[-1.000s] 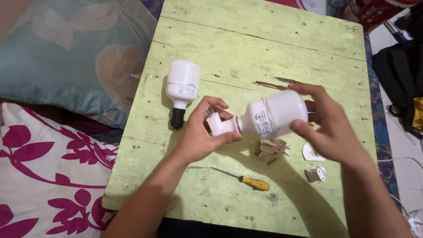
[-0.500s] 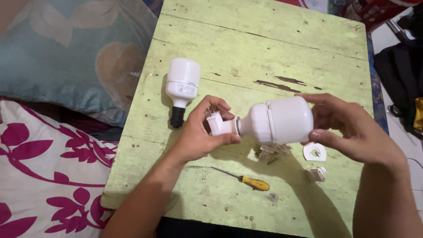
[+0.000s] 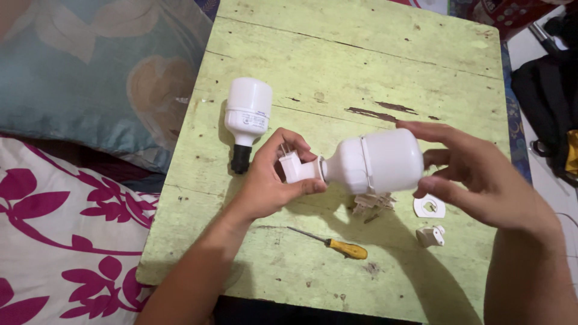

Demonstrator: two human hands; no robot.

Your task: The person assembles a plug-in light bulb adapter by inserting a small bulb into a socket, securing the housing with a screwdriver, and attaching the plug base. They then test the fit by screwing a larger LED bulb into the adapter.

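Both forearms are bare from the lower edge of the view up to the wrists, with no sleeve showing on either one. The left hand (image 3: 274, 180) wears no glove, ring, watch or band, and its fingernails are cut short. The right hand (image 3: 481, 177) is just as bare, with plain, short nails.

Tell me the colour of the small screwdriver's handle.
Yellow-orange handle, best seen in the head view.
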